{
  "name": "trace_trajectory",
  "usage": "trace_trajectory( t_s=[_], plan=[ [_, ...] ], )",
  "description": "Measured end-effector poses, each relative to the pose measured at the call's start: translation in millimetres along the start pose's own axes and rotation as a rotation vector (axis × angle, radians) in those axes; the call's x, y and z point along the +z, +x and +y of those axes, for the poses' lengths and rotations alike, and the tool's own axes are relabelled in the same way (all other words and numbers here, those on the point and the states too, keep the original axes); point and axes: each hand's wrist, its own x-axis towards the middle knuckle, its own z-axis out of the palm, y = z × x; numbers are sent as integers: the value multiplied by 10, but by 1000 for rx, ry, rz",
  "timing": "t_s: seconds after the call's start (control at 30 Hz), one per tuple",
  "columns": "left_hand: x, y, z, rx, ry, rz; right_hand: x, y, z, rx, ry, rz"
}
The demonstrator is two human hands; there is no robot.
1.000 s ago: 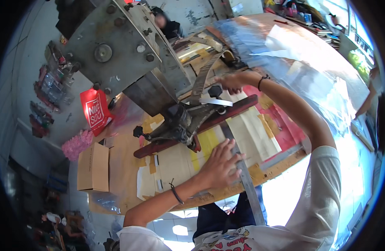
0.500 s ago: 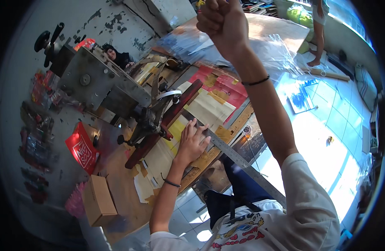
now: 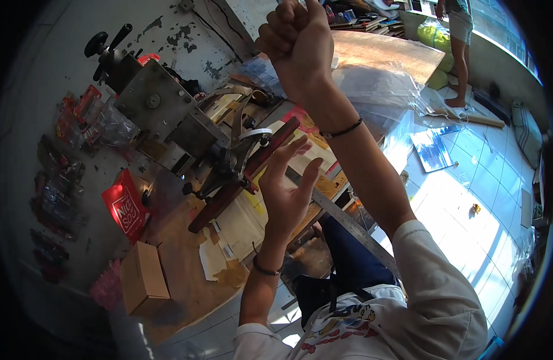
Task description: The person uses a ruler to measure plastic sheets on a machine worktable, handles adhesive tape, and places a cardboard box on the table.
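My left hand (image 3: pixel 282 195) is raised just above the worktable, open, its fingers and thumb apart and nothing seen in them. Beside it a long dark-red bar (image 3: pixel 219 207) slants under a grey and black metal machine (image 3: pixel 153 99) with a knobbed handle. Higher up, my right hand (image 3: pixel 300 51) has its fingers curled closed near the top edge of the head view; what they hold, if anything, is hidden. Pale and yellow sheets (image 3: pixel 243 219) lie taped on the table under the bar. A flat metal strip like a long ruler (image 3: pixel 354 233) slopes from the table edge toward my lap.
A brown carton (image 3: pixel 143 279) and a red bag (image 3: pixel 126 207) stand at the left. Clear plastic sheets (image 3: pixel 375 90) cover part of a board (image 3: pixel 390 51) behind my right arm. Another person's bare legs (image 3: pixel 459 69) show at the far right, near a bolster (image 3: pixel 524 135).
My left hand has lifted off the sheets and turned, fingers now upward. My right hand has moved slightly left, still curled. The view has shifted, and the person behind the machine is now mostly hidden.
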Motion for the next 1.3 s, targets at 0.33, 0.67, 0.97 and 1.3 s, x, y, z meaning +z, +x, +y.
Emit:
trace_trajectory(
  t_s=[0.33, 0.67, 0.97, 1.3],
  plan=[
    [108, 198, 172, 421, 163, 340, 278, -17, 36, -11, 21, -42],
    [146, 200, -263, 84, -310, 365, 640, -287, 477, -78, -682, -282],
    [124, 75, -470, -228, -1301, 114, 830, -402, 498, 317, -198, -164],
    [260, -16, -359, -446, -1121, 46, 772, -379, 524, 420, 134, -217]
  ],
)
